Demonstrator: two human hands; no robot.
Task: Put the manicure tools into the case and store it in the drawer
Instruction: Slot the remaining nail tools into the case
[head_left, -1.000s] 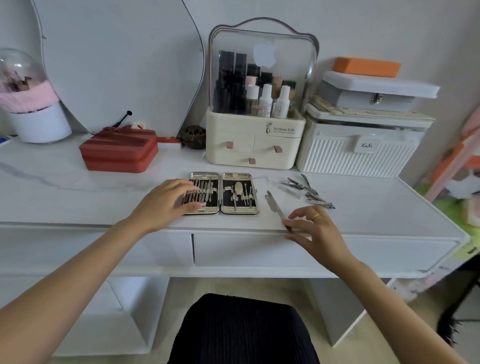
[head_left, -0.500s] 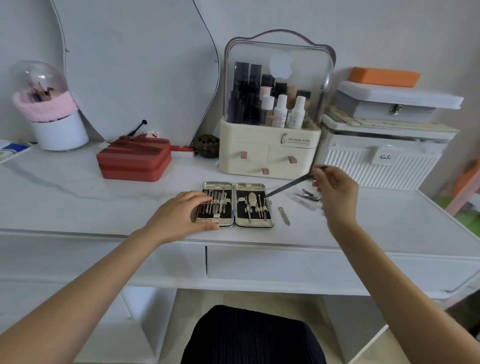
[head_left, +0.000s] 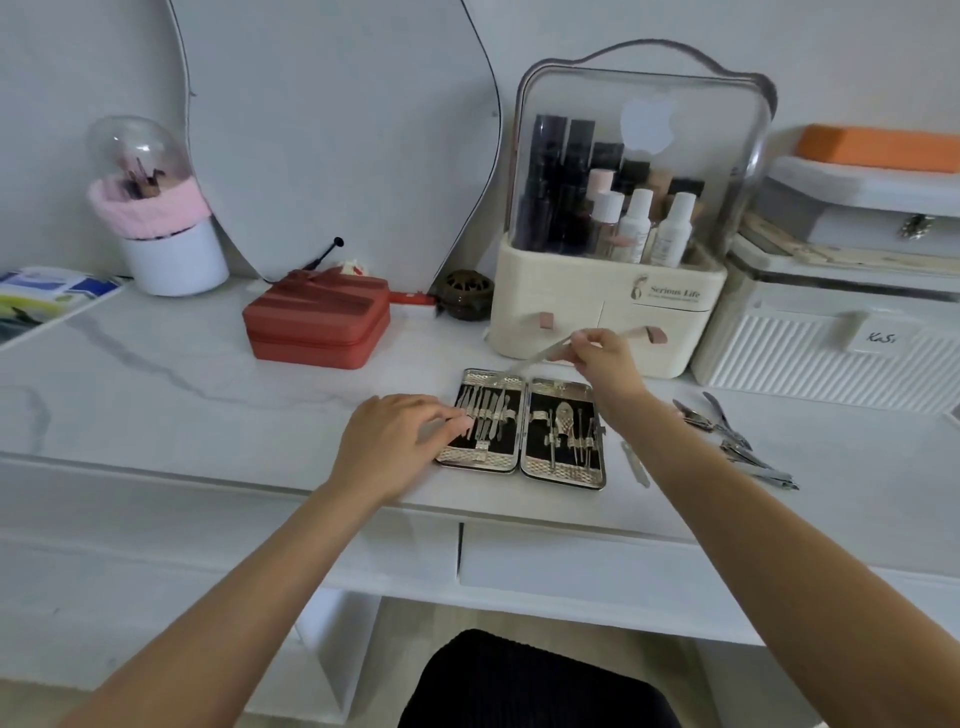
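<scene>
- Near the front edge of the white marble-patterned desk (head_left: 208, 374), the manicure case (head_left: 521, 428) is laid open flat, its two black-lined halves side by side and rows of metal tools seated in both.
- The left half of the case is pressed down by the left hand (head_left: 395, 441), whose fingertips are rested on its near left corner; nothing is grasped by it.
- A long thin metal tool (head_left: 540, 356) is pinched between the fingertips of the right hand (head_left: 605, 364), held above the far edge of the case, and slanted down so that its tip is placed over the top of the left half.
- A small nail file (head_left: 636, 462) is seen lying on the desk just beside the right edge of the case.
- Further right, a cluster of loose clippers and nippers (head_left: 732, 441) is spread on the desk, well apart from the case.
- Below the desk top, the two drawer fronts (head_left: 571, 564) are seen closed.
- Behind the case, a cream cosmetics organiser (head_left: 613, 312) with a clear cover is stood against the wall, with a red zipped box (head_left: 317, 325) to its left.
</scene>
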